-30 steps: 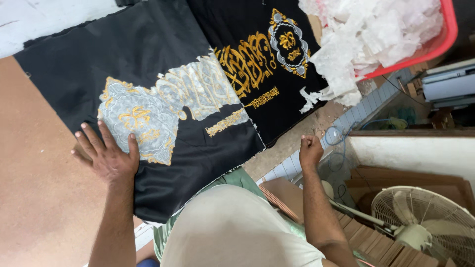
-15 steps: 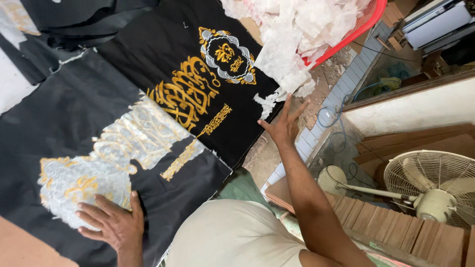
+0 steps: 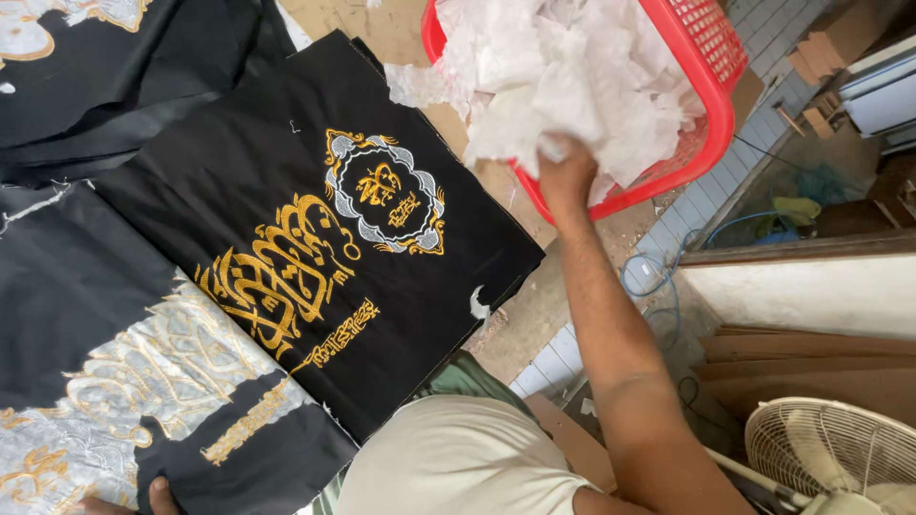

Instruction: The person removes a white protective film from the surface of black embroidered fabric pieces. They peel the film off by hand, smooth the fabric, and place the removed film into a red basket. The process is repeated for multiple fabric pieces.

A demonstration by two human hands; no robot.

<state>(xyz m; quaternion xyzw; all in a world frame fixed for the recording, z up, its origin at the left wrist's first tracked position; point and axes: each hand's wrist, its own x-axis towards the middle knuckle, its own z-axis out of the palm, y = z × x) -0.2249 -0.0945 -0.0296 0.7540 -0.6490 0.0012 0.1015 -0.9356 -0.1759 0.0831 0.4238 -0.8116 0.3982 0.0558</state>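
Black cloth (image 3: pixel 286 277) spread flat across the work surface, gold embroidery face up, presumably so the stitching shows in full. Overlapped at lower left by a second black panel (image 3: pixel 105 381) worked in silver and gold, edge over edge. More dark fabric (image 3: pixel 105 86) bunched at upper left. Red plastic basket (image 3: pixel 711 114) at upper right, heaped with crumpled white backing paper (image 3: pixel 572 76), parked just past the cloth's corner, within arm's reach. Right hand (image 3: pixel 565 176) stretched up to the basket's near rim, buried among the paper; fingers hidden, so cannot tell whether closed on a scrap or loose. Left hand (image 3: pixel 157 498) barely in view at the bottom edge, fingertips on the lower panel, grip impossible to judge. Narrow bare strip between cloth and basket; white fan (image 3: pixel 840 458) crowding lower right. Small white scrap (image 3: pixel 477 303) on the cloth's right edge.
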